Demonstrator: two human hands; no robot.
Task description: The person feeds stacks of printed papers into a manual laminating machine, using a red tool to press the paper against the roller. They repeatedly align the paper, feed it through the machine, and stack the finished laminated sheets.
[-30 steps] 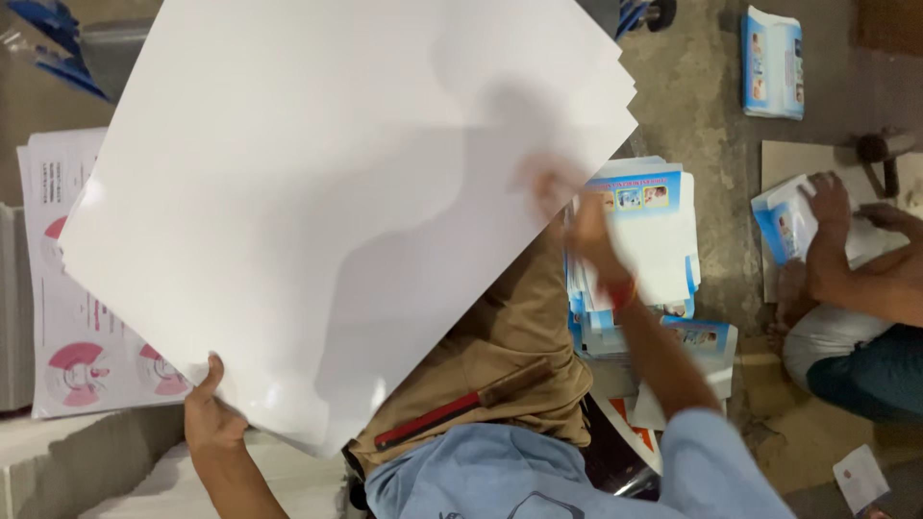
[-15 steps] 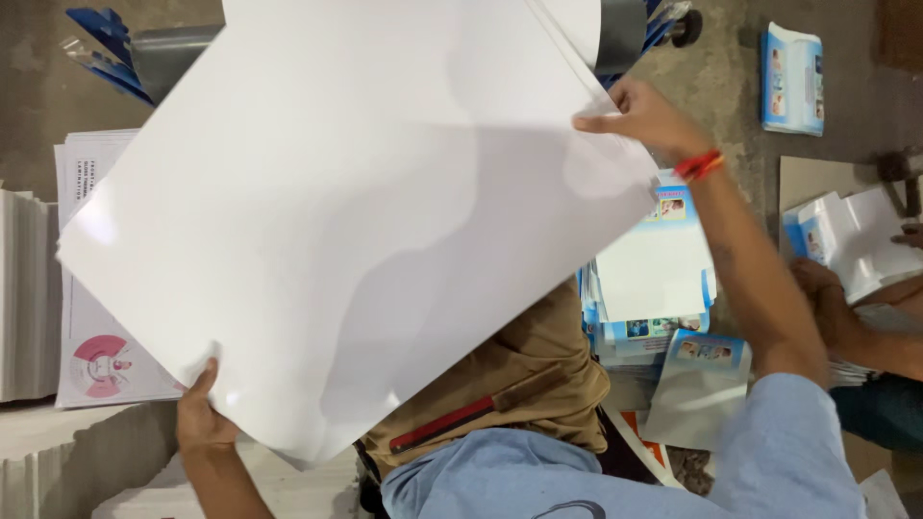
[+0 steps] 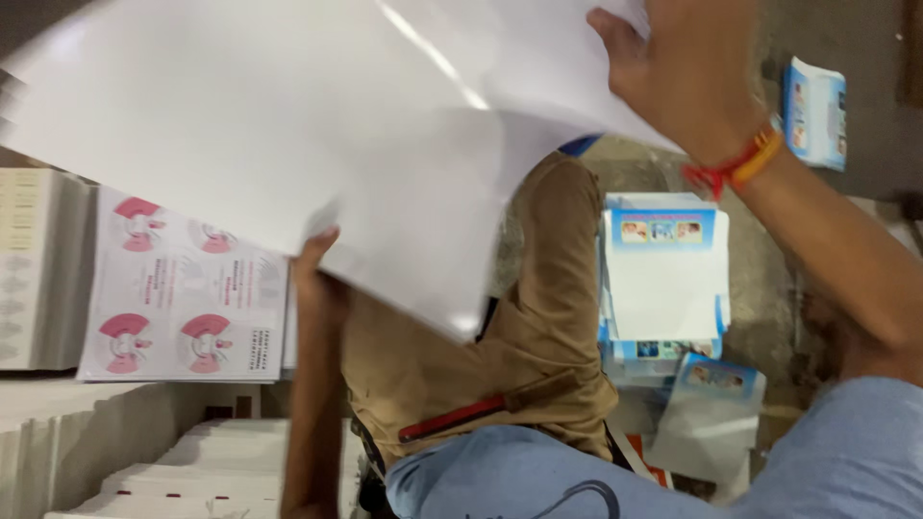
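Gripping a large white sheet (image 3: 288, 135) at two edges: left hand (image 3: 312, 274) pinching the lower edge at frame centre, right hand (image 3: 687, 72) clenched on the upper-right edge. Spread across the upper frame, above pink-printed sheets (image 3: 183, 298) at left and blue-edged cartons (image 3: 663, 279) at right.

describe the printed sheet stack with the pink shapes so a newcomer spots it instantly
Start at the big blank white sheet held by both hands. Below its lower left edge, left of the left hand, lies the printed stack. Unlike the blue-bordered sheets at right, it bears pink half-round shapes.
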